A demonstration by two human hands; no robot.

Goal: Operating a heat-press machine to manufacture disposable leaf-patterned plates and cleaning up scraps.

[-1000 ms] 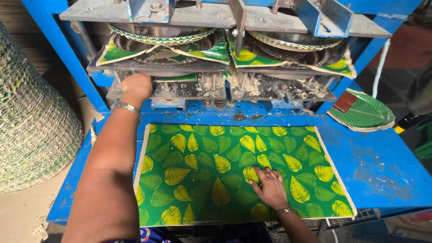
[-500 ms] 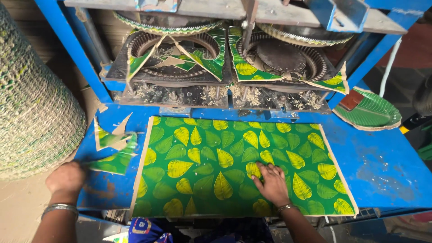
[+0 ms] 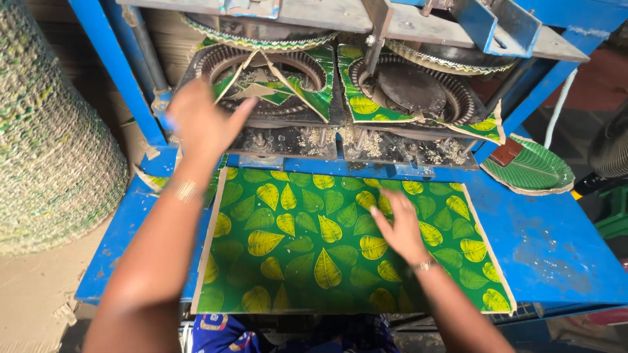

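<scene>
Since half a second ago, the left hand [image 3: 199,121] has come up from the table's left edge, where it lay by a green scrap, and now reaches with fingers spread and empty toward the left mould [image 3: 265,78] of the press. Torn green offcuts [image 3: 278,88] lie across that mould, pointed and curled. The right hand [image 3: 400,229] stays flat on the leaf-printed sheet [image 3: 314,261], fingers apart, pressing rather than gripping. That sheet is green with yellow and dark leaves and a pale cardboard edge, lying flat on the blue table [image 3: 556,255] just below the press. A finished green plate [image 3: 531,171] sits at the table's far right corner.
</scene>
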